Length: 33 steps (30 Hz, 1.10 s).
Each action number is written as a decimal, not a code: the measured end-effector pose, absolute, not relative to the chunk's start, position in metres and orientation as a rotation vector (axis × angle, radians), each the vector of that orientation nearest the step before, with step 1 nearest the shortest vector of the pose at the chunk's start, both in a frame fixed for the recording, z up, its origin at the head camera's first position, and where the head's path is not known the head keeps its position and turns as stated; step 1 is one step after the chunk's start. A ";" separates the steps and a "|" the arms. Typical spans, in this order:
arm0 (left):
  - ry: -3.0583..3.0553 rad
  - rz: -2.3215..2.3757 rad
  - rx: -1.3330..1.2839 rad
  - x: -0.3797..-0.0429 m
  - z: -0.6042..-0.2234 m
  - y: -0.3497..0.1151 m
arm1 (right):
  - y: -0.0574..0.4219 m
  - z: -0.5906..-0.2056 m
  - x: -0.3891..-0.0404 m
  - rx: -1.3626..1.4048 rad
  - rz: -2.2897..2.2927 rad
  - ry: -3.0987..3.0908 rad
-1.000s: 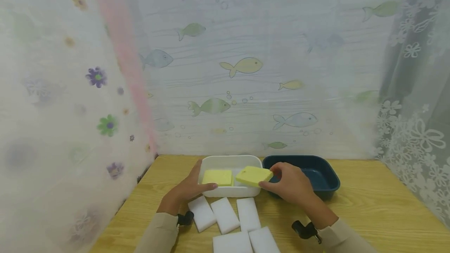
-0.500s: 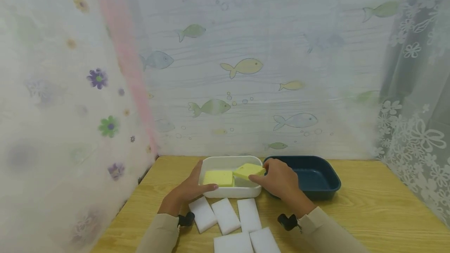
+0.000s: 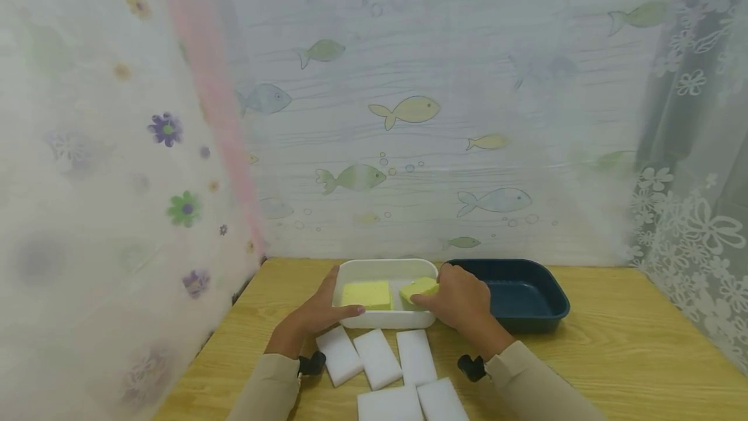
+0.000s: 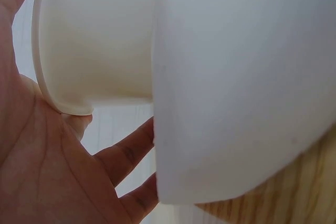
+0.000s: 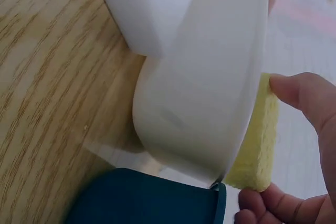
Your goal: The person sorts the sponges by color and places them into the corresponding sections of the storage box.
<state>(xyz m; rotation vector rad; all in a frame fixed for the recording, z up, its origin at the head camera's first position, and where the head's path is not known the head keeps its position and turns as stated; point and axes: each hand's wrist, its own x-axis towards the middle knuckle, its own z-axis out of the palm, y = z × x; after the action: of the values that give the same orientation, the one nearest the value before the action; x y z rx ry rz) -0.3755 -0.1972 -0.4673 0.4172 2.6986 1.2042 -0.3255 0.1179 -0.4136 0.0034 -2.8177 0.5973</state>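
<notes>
A white container stands near the table's back edge, with a yellow sponge lying in its left half. My left hand spans the container's front left corner, thumb along the front rim and straight fingers against the left side. My right hand pinches another yellow sponge by its edges, thumb on one side and fingertips on the other. That sponge is tilted inside the container's right end. In the right wrist view, the container's wall hides part of the held sponge.
A dark blue container stands at the white one's right; no contents show in its visible part. Several white sponges lie on the wooden table in front. A fish-printed curtain hangs behind the table.
My right hand has moved left with its yellow sponge, which is now lower in the white container's right end. My left hand has stayed at the container's corner.
</notes>
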 end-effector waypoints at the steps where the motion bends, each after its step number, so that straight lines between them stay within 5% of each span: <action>1: 2.698 1.204 0.415 -0.376 -0.467 -0.197 | 0.118 -0.415 -0.326 0.017 0.593 -2.814; 18: 2.666 1.267 0.437 -0.375 -0.467 -0.197 | 0.127 -0.417 -0.324 0.127 0.710 -2.844; 33: 2.666 1.260 0.437 -0.374 -0.466 -0.196 | 0.181 -0.403 -0.279 0.203 0.928 -2.799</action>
<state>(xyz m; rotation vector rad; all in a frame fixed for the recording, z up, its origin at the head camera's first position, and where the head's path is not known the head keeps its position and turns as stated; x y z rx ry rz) -0.3736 -0.1960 -0.4657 0.4366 2.6656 1.2603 -0.2792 0.1809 -0.4034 0.2028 -2.7989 0.9275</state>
